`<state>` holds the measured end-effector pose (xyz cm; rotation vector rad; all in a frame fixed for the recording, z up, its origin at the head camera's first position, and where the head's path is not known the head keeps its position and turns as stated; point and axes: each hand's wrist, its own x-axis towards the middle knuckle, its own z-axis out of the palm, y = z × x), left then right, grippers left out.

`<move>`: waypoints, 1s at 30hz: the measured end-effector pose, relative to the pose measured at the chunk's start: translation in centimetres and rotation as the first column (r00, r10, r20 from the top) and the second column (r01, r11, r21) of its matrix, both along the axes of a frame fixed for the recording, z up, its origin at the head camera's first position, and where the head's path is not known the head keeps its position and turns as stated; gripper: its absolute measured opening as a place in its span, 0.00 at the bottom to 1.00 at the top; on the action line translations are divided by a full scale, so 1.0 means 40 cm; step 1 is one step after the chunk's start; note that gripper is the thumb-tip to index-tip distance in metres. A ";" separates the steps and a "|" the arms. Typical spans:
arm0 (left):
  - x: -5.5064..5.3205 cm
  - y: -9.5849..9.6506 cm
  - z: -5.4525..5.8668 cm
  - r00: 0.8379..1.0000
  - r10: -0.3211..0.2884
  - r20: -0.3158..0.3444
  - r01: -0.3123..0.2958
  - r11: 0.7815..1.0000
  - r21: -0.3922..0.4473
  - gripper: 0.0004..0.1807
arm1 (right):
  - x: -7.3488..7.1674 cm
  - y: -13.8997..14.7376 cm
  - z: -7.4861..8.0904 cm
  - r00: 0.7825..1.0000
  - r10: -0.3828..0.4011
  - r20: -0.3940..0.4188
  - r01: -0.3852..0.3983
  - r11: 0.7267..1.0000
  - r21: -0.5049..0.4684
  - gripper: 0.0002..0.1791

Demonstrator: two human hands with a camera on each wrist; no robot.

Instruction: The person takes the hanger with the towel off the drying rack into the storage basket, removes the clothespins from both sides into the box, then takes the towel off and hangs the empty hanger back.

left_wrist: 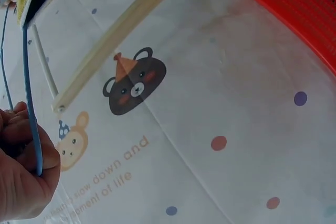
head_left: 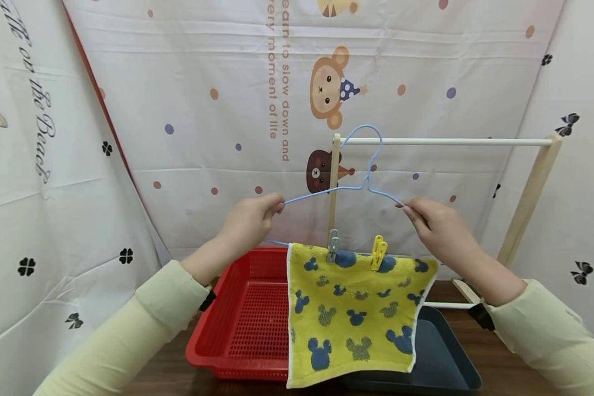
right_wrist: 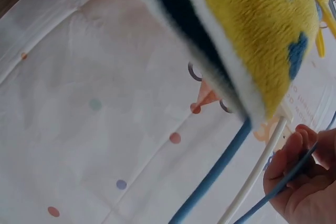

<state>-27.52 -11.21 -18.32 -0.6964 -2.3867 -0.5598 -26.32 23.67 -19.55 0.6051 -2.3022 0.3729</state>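
A blue wire hanger (head_left: 322,192) is held up in the air by both hands, its hook at the top. My left hand (head_left: 249,220) grips the hanger's left shoulder, and my right hand (head_left: 438,225) pinches the right shoulder. Over the lower bar hangs a yellow towel (head_left: 346,313) with blue mouse-head shapes and white edging. A grey clothespin (head_left: 333,246) and a yellow clothespin (head_left: 378,253) clip its top edge. In the left wrist view the hanger wire (left_wrist: 29,87) runs into the curled left fingers. Beside the right hand (right_wrist: 304,182), the towel (right_wrist: 241,30) drapes over the bar.
Behind the hanger stands a wooden rack with a white rail (head_left: 440,142) and a wooden post (head_left: 529,198). A red basket (head_left: 203,352) sits on the dark table below left, and a dark grey tray (head_left: 455,352) lies partly behind the towel. A printed curtain (head_left: 203,148) hangs behind.
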 end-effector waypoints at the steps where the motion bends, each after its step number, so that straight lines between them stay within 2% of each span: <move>1: 0.001 -0.005 0.004 1.000 0.005 0.016 -0.005 1.000 -0.001 0.09 | 0.000 0.000 0.000 1.000 0.002 0.012 -0.002 1.000 0.002 0.15; 6: -0.009 -0.037 0.018 0.993 0.021 0.116 -0.022 1.000 0.005 0.10 | 0.002 0.005 0.004 0.997 0.016 0.081 -0.015 1.000 -0.008 0.20; 12: -0.014 -0.083 0.014 0.981 -0.003 0.196 -0.006 0.999 0.045 0.10 | 0.010 0.044 -0.023 0.997 0.013 0.078 -0.012 1.000 -0.017 0.21; 19: -0.011 -0.136 0.012 0.982 0.009 0.190 -0.013 1.000 0.021 0.09 | 0.021 0.128 -0.085 0.992 -0.032 0.120 0.041 0.996 -0.073 0.22; 30: -0.025 -0.235 0.016 0.974 0.070 0.216 -0.067 0.998 -0.019 0.10 | 0.021 0.205 -0.155 0.991 -0.092 0.096 0.101 0.991 -0.093 0.21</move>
